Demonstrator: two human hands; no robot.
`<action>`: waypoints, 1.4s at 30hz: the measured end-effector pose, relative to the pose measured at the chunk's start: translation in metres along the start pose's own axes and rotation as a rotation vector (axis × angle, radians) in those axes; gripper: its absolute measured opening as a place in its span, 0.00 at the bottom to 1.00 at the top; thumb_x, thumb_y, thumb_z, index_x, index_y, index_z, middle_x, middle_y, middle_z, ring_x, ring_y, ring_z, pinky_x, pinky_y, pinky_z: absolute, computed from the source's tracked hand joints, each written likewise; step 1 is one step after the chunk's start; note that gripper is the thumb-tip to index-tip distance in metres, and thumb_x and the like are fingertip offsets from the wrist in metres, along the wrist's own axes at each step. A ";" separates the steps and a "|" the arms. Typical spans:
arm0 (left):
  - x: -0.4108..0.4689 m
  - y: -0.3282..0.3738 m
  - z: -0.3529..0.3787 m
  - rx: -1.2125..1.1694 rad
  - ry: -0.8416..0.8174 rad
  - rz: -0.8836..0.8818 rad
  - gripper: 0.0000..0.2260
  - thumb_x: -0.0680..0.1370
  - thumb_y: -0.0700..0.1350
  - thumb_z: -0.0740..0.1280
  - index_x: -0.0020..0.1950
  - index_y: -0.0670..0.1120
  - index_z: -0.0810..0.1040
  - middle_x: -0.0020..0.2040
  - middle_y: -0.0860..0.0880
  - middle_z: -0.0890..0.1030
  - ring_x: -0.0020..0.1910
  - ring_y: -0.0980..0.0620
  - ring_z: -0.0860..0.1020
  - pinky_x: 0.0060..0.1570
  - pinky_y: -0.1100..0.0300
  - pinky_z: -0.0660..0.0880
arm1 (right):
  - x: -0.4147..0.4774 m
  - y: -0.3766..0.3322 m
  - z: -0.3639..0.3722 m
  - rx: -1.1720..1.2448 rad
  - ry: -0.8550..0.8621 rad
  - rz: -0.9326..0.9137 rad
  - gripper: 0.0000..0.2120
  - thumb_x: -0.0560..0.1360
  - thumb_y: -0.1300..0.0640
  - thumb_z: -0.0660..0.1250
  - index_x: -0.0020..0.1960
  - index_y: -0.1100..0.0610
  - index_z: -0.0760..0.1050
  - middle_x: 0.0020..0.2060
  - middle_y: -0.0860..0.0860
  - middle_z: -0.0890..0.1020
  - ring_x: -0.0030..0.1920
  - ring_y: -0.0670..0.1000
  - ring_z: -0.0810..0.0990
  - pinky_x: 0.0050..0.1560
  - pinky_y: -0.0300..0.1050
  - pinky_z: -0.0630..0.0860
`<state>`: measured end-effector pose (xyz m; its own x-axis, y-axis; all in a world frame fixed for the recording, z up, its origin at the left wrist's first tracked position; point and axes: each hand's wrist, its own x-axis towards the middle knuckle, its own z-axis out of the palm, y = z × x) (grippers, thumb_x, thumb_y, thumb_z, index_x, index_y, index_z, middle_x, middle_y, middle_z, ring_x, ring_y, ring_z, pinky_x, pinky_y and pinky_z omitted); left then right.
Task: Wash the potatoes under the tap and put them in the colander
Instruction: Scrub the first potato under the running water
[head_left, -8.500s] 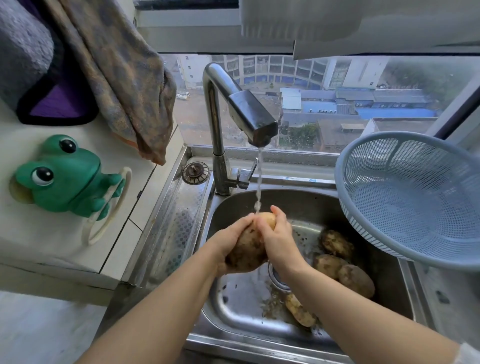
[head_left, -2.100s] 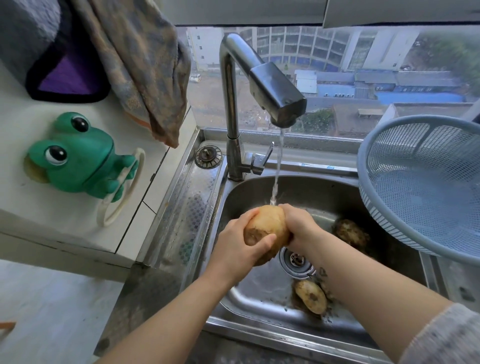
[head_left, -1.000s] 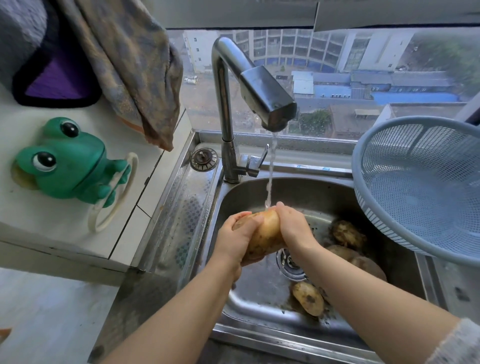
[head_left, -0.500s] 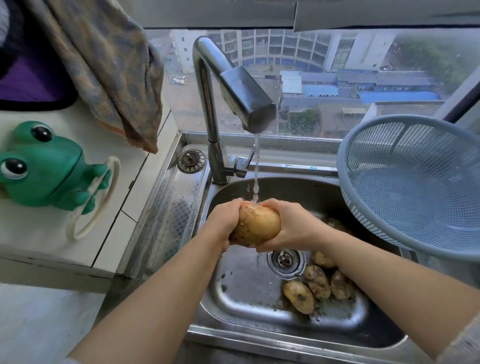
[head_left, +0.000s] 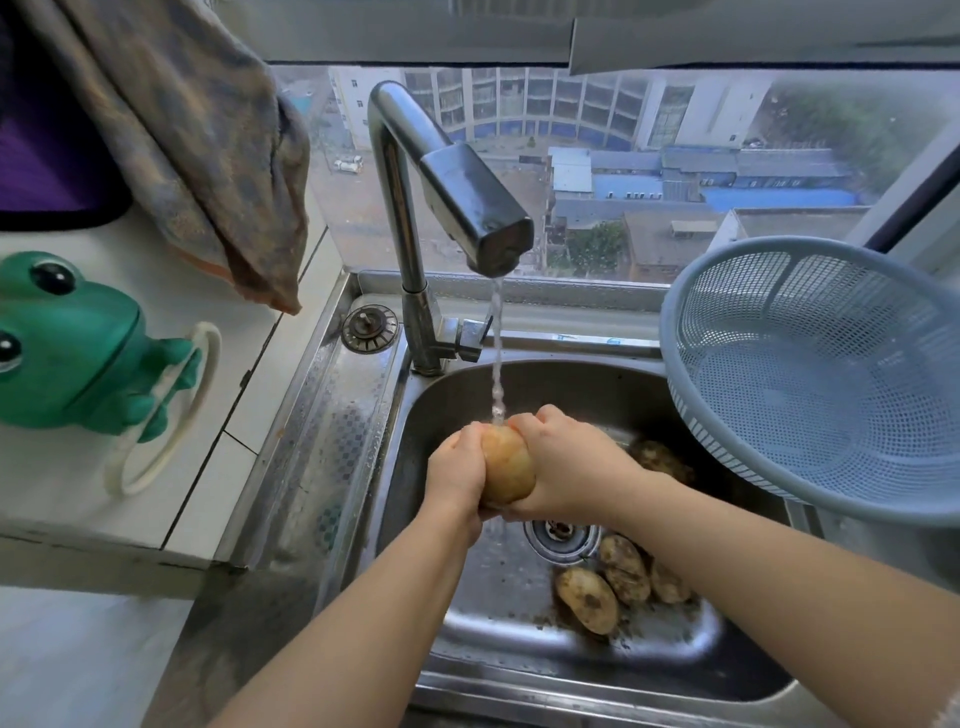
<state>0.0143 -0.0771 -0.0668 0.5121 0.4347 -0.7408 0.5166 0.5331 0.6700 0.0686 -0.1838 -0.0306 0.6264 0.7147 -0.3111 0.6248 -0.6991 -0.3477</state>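
Note:
A pale, wet potato (head_left: 508, 470) is held upright over the steel sink (head_left: 436, 405), right under the running stream from the tap (head_left: 470, 208). My left hand (head_left: 457, 475) grips its left side and my right hand (head_left: 563, 465) wraps its right side. Several muddy potatoes (head_left: 589, 597) lie on the sink floor near the drain (head_left: 558, 535), and one more potato (head_left: 662, 460) lies behind my right wrist. The blue colander (head_left: 831, 374) sits tilted on the sink's right rim, with nothing in it.
A green frog holder (head_left: 78, 343) sticks to the tiled ledge on the left. A patterned cloth (head_left: 208, 156) hangs above it. A sink strainer plug (head_left: 370, 328) lies on the drainboard behind the tap's base. A window runs behind the sink.
The potato has turned in my hands from lying sideways to standing on end under the stream. Both hands keep their hold on it over the sink.

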 end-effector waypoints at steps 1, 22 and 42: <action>-0.001 -0.002 0.001 0.003 0.003 -0.006 0.10 0.79 0.49 0.59 0.54 0.48 0.78 0.52 0.41 0.79 0.47 0.41 0.78 0.35 0.52 0.77 | 0.003 0.001 -0.003 -0.002 -0.050 -0.006 0.34 0.62 0.38 0.76 0.62 0.51 0.71 0.52 0.49 0.77 0.49 0.50 0.78 0.51 0.47 0.78; -0.009 -0.012 -0.006 -0.028 -0.072 0.311 0.27 0.76 0.61 0.64 0.71 0.51 0.66 0.63 0.48 0.76 0.61 0.49 0.76 0.63 0.46 0.74 | 0.021 -0.004 0.012 1.288 -0.204 0.579 0.26 0.79 0.36 0.54 0.61 0.57 0.72 0.51 0.56 0.80 0.50 0.55 0.80 0.50 0.51 0.79; -0.002 0.012 -0.009 -0.063 -0.245 -0.207 0.17 0.73 0.57 0.66 0.44 0.44 0.81 0.37 0.42 0.82 0.39 0.44 0.80 0.38 0.54 0.76 | -0.003 -0.027 0.035 0.894 0.197 0.255 0.27 0.79 0.46 0.61 0.76 0.46 0.58 0.65 0.51 0.70 0.61 0.50 0.71 0.63 0.47 0.69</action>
<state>0.0135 -0.0652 -0.0580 0.5549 0.1289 -0.8219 0.5872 0.6392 0.4967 0.0335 -0.1664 -0.0514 0.8134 0.4686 -0.3447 -0.0787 -0.4985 -0.8633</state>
